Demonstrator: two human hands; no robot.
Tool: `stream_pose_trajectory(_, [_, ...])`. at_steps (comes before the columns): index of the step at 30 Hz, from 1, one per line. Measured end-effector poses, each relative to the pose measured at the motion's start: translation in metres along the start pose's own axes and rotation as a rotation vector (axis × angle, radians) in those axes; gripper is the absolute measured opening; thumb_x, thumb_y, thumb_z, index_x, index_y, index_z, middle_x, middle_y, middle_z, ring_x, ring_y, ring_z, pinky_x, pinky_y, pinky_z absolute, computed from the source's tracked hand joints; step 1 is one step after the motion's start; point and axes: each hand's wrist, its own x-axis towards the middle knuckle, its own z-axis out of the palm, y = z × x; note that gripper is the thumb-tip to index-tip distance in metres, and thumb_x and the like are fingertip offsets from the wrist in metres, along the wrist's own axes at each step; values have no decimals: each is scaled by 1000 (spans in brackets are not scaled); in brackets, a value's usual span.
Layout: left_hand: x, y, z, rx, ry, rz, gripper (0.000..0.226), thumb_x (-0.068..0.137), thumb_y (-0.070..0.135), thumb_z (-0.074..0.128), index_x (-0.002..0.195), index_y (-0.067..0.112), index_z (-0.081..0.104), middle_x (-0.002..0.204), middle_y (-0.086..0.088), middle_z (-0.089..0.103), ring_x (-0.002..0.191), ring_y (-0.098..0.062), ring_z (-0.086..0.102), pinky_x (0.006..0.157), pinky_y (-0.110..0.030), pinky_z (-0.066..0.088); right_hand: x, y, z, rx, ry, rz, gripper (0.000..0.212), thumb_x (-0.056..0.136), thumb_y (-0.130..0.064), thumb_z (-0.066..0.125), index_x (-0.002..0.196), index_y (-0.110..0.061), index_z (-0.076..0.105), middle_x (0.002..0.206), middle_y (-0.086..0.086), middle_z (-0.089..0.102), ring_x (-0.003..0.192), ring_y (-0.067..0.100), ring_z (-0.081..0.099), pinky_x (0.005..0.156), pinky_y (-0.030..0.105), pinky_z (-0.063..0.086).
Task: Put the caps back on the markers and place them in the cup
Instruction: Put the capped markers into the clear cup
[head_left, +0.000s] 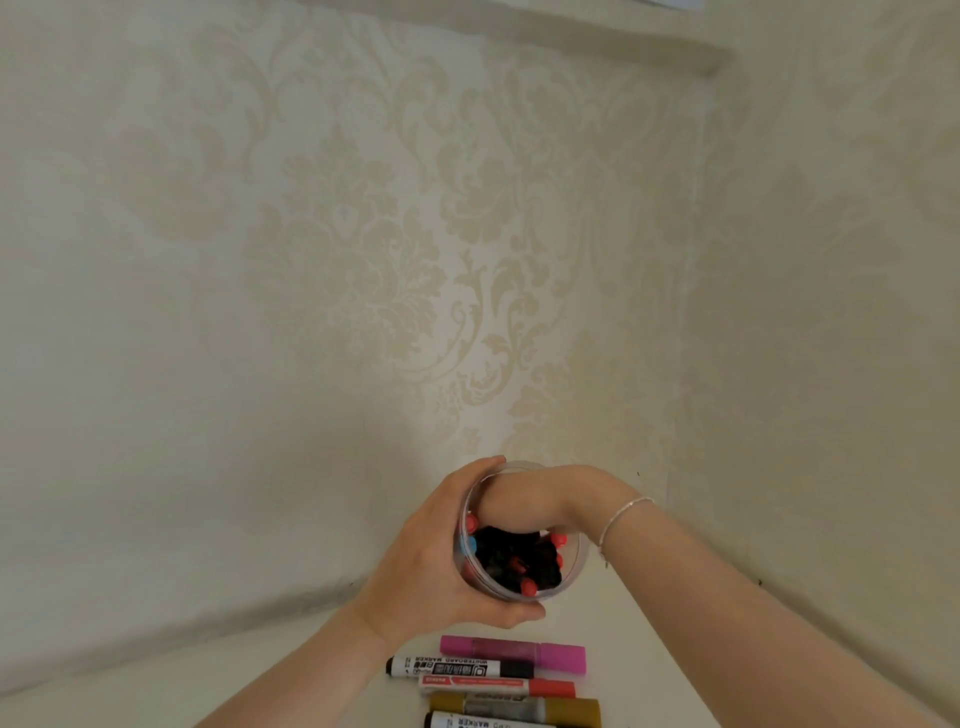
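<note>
A clear plastic cup is lifted off the white table, its mouth turned toward me. My left hand grips it round the left side, thumb under the near rim. Several capped markers with black, red and blue ends stand inside. My right hand reaches over the far rim with its fingers down among them; the fingertips are hidden. On the table in front lie a pink marker, a black whiteboard marker, a red marker, a gold marker and another black whiteboard marker.
The white table fits into a corner of cream patterned walls, which stand close behind the cup and to the right. A thin bracelet sits on my right wrist.
</note>
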Motion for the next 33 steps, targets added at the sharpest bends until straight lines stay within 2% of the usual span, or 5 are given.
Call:
stream_pose_trajectory(9, [-4,-3,-7,-15,-4,-31,108,45,47,91,137,43,34,133,30,46,122,2,51,99,-11,39,-28,-10,-7,59,-19,-96,54,94,-24,47,145,-13,34,134,1,52,104,15,53,87,24,41])
stream_pose_trajectory(12, [-4,-3,-9,-6,1,-24,110,44,45,92,135,49,30,132,30,46,121,2,51,97,-9,38,-38,-11,-13,32,-80,-109,57,86,-24,60,138,-16,40,102,-6,58,95,18,59,82,26,47])
stream_pose_trajectory(22, [-6,-2,-9,33,-50,-38,113,45,53,91,139,49,27,138,23,46,126,-4,50,103,-36,46,-29,-17,4,-322,-87,17,36,90,-13,47,126,-7,49,113,14,62,89,27,57,77,35,48])
stream_pose_trajectory(28, [-6,-2,-8,80,-78,-16,114,47,56,89,139,53,22,140,29,39,128,0,45,105,-27,42,-18,-13,10,-248,-38,31,37,96,-8,37,131,-2,44,120,18,59,101,31,58,85,37,47])
stream_pose_trajectory(33, [-6,-3,-8,131,-123,25,115,48,59,87,140,53,18,142,32,34,128,5,42,106,-20,39,-15,-4,7,-105,-128,-5,24,85,-8,51,106,-1,59,105,20,66,87,29,62,88,45,52])
